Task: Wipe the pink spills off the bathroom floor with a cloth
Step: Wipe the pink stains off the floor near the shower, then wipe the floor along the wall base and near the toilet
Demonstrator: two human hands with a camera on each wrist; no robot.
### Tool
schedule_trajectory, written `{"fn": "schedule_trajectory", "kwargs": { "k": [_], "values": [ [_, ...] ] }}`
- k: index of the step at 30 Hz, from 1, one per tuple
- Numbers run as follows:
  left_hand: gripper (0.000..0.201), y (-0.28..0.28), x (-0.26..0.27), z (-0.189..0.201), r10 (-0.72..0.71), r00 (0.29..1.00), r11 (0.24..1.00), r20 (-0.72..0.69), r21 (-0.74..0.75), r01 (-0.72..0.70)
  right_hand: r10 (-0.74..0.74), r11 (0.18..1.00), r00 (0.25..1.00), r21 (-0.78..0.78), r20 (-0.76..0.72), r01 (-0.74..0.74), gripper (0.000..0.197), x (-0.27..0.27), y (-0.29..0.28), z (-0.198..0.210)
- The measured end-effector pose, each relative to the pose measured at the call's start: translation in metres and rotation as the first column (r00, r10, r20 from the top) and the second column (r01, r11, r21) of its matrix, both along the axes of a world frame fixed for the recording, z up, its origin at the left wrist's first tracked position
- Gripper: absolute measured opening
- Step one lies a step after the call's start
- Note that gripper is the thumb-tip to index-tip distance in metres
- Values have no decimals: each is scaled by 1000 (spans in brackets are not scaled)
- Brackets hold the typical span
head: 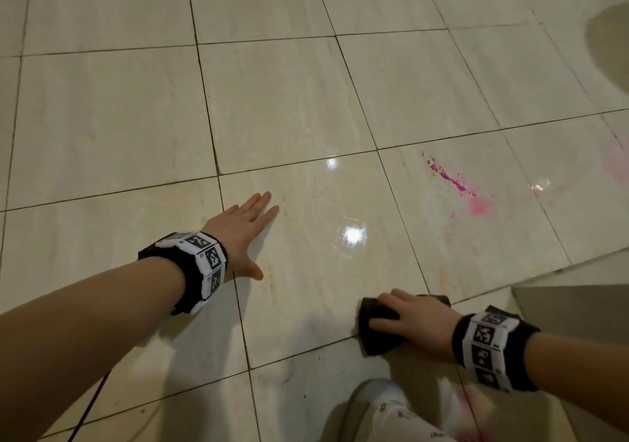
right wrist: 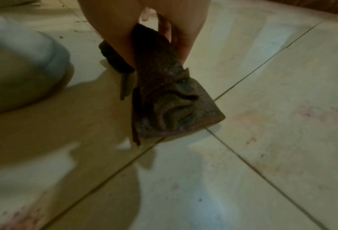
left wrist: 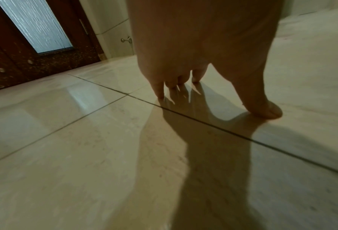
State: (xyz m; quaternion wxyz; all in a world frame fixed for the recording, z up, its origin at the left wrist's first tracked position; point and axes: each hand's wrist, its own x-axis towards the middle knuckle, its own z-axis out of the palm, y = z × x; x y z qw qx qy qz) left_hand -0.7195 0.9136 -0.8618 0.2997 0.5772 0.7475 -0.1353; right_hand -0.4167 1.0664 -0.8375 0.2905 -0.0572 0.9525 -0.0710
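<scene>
A dark brown cloth lies bunched on the beige tiled floor at the lower right. My right hand sits on top of it, and in the right wrist view the thumb and fingers pinch the cloth, whose folded corner hangs down to a tile joint. A bright pink spill streaks the tile ahead of that hand, ending in a paler smear. My left hand rests flat on the floor to the left, fingers straight, with its fingertips touching the tile.
Faint pink marks show at the right edge and beside my knee. My bent knee in light patterned trousers is at the bottom. A raised tiled ledge borders the right. A dark wooden door stands beyond the left hand.
</scene>
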Motion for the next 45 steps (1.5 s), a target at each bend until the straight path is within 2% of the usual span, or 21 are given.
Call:
{"fn": "schedule_trajectory", "kwargs": {
  "k": [3,5,8,10,16,19,20,21,22,23,25,27,28,30,32,34,36,38,40,43,45],
  "values": [
    [121,2,0,1,6,1000,1000,-2,11,-6,-8,999,1000,-48,2,8,71,-4,6,2],
    [118,4,-2,1,19,1000,999,-1,44,-19,-198,979,978,-54,-68,194,70,-19,18,5],
    [115,9,1,1,22,1000,994,-12,107,-20,-547,835,820,-35,-167,549,56,-48,45,12],
    [113,10,5,0,15,1000,992,-15,126,-13,-583,796,788,53,-198,603,56,-62,60,14],
    [106,6,11,0,1,1000,993,-1,119,-1,-461,879,885,102,-62,465,66,-44,38,13],
    [105,5,10,0,-1,1000,994,-3,113,2,-304,952,952,55,40,301,72,-10,13,10],
    [105,6,10,0,-5,1000,994,-6,113,6,-273,962,962,29,11,273,76,3,9,7],
    [105,6,10,1,-9,1000,994,-10,113,10,-256,967,964,14,73,255,80,11,4,8],
    [105,6,10,2,-14,1000,994,-16,112,16,-226,974,972,5,57,227,81,17,-1,6],
    [105,6,10,3,-20,1000,993,-24,112,22,-167,986,984,-2,63,167,78,18,-4,7],
    [104,6,10,4,-29,999,993,-40,111,33,-153,987,981,-22,123,157,62,12,-4,11],
    [102,7,11,6,-29,998,994,-48,105,34,-264,961,963,-69,62,268,56,7,4,16],
    [100,8,11,9,-23,999,994,-49,106,28,-345,932,938,-126,-27,339,61,3,11,17],
    [96,12,11,13,-5,999,992,-49,129,11,-544,834,830,-184,-124,520,63,-6,32,14],
    [95,16,12,17,10,999,988,-49,158,-2,-720,693,655,-178,-232,699,56,-30,61,20],
    [97,20,15,17,30,999,987,-45,161,-22,-830,529,479,-132,-286,838,55,-54,92,24],
    [98,24,19,16,52,998,988,-35,144,-47,-860,456,407,-107,-306,883,55,-72,117,30],
    [98,26,24,15,63,997,991,-33,124,-58,-846,469,414,-98,-336,878,54,-82,128,33],
    [95,30,25,17,66,997,991,-39,123,-60,-836,508,465,-89,-292,857,53,-90,128,34],
    [86,43,15,28,53,997,992,-52,118,-47,-763,635,625,-7,-166,773,53,-95,113,26],
    [78,58,5,40,20,997,997,-71,72,-15,-727,682,681,24,-86,731,58,-95,107,18]
  ]
}}
